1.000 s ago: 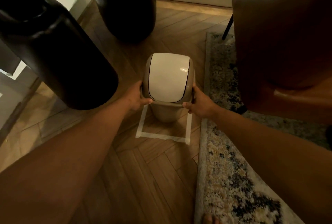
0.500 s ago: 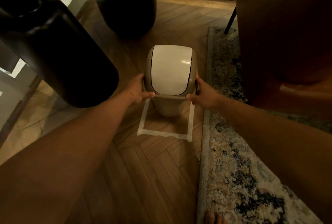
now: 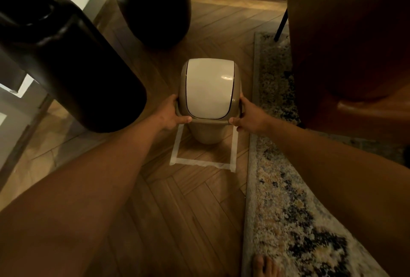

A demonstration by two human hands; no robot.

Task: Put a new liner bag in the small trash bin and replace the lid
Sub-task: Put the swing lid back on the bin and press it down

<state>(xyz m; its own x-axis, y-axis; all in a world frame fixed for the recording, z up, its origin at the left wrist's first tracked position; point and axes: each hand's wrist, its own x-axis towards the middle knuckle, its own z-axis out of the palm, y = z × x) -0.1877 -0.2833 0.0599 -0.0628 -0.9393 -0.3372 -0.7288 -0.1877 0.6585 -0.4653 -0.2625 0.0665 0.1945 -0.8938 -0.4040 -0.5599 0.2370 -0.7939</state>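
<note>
Beige bin [image 3: 207, 132] stands inside a tape square [image 3: 200, 162] on the floor, rug [image 3: 286, 199] at 3 o'clock. Left hand [image 3: 169, 113] and right hand [image 3: 250, 116] clasp the lid [image 3: 209, 89] at 9 and 3, fingers curled under its rim, probably to lift it evenly.

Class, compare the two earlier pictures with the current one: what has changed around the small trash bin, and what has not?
Little changed. The left hand and right hand keep their grip on the lid atop the bin; nothing was released. The bin stays inside the tape outline, beside the rug.
</note>
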